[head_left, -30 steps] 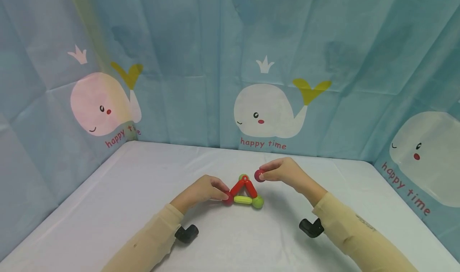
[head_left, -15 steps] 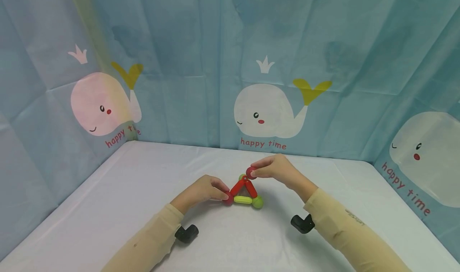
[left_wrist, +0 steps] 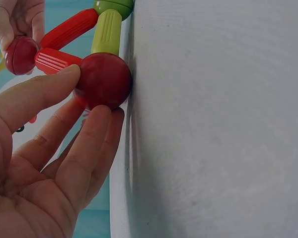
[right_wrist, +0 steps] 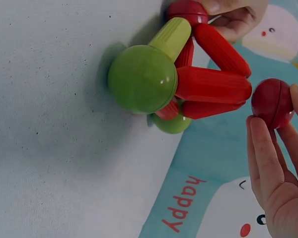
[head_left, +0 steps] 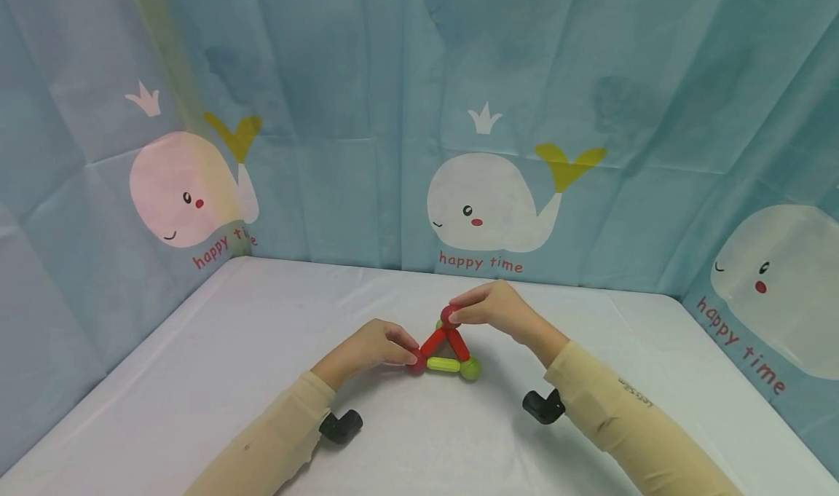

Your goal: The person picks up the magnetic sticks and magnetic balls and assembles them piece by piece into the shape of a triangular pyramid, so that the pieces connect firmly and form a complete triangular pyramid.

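A small pyramid of magnetic sticks and balls stands on the white table. My left hand (head_left: 367, 350) pinches the dark red ball (left_wrist: 103, 81) at its near left corner, thumb on one side and fingers underneath. From that ball run a yellow-green stick (left_wrist: 107, 32) and a red stick (left_wrist: 57, 60). Above the peak, my right hand (head_left: 501, 311) holds another red ball (right_wrist: 272, 103) between thumb and fingertips, against or very close to the tips of the leaning red sticks (right_wrist: 213, 84). A green ball (right_wrist: 142, 79) forms the near right corner, and another green ball (right_wrist: 172, 123) the back one.
The white tablecloth (head_left: 419, 438) surrounds the pyramid. Behind the table hangs a blue curtain (head_left: 328, 190) with printed whales. Black wrist mounts (head_left: 342, 427) jut from beneath both sleeves, low over the table.
My right hand has moved left with its red ball, from beside the pyramid to its peak. The left hand has stayed on the corner ball, and the pyramid has not shifted.
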{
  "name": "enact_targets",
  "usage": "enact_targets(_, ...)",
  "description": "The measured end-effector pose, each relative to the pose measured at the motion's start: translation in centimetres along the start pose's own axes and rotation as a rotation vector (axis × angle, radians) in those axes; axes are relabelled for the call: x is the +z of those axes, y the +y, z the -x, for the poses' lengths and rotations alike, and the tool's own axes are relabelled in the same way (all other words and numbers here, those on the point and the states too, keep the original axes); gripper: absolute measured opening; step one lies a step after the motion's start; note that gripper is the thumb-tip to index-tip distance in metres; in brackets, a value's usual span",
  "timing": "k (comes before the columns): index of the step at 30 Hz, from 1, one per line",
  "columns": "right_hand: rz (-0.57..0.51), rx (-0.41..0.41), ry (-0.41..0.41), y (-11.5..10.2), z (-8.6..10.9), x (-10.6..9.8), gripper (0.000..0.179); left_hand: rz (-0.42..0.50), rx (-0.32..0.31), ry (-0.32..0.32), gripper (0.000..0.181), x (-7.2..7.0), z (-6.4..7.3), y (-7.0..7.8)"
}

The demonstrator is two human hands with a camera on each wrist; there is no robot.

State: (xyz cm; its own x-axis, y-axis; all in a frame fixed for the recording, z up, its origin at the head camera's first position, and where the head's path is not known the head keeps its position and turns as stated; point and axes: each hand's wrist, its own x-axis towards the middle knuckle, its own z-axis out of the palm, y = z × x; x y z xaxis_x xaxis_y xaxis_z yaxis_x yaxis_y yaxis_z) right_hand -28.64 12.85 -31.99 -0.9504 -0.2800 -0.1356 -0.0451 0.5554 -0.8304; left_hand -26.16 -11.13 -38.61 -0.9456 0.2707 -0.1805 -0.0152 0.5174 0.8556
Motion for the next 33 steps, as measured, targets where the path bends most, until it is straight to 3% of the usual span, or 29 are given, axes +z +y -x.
enact_targets(14, 0.055, 0.003, 0.004, -0.2, -0.1, 0.5, 0.031, 0.005, -0.004, -0.005, 0.017, 0.0, -0.1, 0.0)
enact_targets(24, 0.073, 0.049, 0.013, -0.3, -0.2, 0.6, 0.031, -0.001, -0.007, -0.004, 0.017, 0.1, -0.3, 0.0)
enact_targets(29, 0.074, 0.013, -0.008, 0.4, -0.2, 0.3, 0.034, -0.002, -0.009, -0.006, 0.017, 0.2, -0.4, -0.1)
enact_targets(33, 0.041, -0.028, 0.000, 1.4, -0.1, -1.3, 0.038, -0.046, -0.018, 0.010, 0.018, 0.0, -0.4, -0.2)
